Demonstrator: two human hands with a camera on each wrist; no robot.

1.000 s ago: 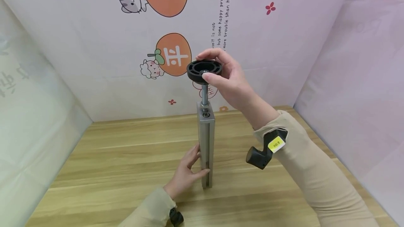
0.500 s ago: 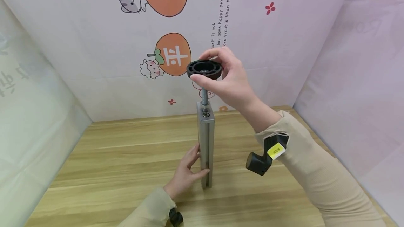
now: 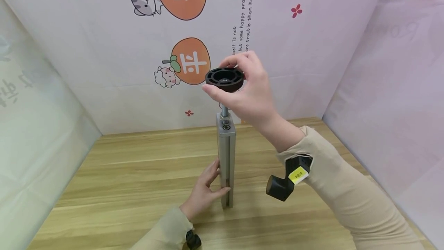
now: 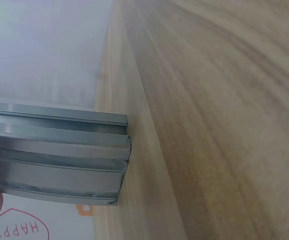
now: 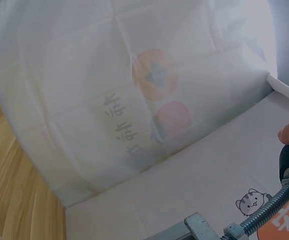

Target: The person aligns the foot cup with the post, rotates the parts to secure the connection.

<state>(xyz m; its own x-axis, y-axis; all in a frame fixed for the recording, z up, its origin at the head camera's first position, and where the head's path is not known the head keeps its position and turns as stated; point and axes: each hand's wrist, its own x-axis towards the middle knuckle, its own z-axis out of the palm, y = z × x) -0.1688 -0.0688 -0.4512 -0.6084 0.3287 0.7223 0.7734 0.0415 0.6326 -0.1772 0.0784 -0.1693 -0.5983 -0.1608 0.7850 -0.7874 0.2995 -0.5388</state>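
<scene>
A silver aluminium profile (image 3: 227,157) stands upright on the wooden table, with a metal plate on its top end. From that plate rises a threaded rod (image 3: 224,111) bearing a round black levelling foot (image 3: 225,83). My right hand (image 3: 254,92) grips the foot's rim, thumb along the near side and fingers behind. Low on the profile, my left hand (image 3: 202,192) holds it between thumb and fingers. The left wrist view has the profile's grooved lower end (image 4: 59,155) at the table. In the right wrist view, the rod (image 5: 269,212) and a nut against the foot are visible.
White printed cloth (image 3: 277,41) hangs behind the wooden table (image 3: 138,173), with plain pale cloth walls on the left and right. A black camera (image 3: 282,188) sits on my right wrist, and another (image 3: 192,239) on my left.
My right hand's thumb has slid leftward along the near rim of the foot, and the wrist has turned and dropped slightly. The left hand and the profile have stayed put.
</scene>
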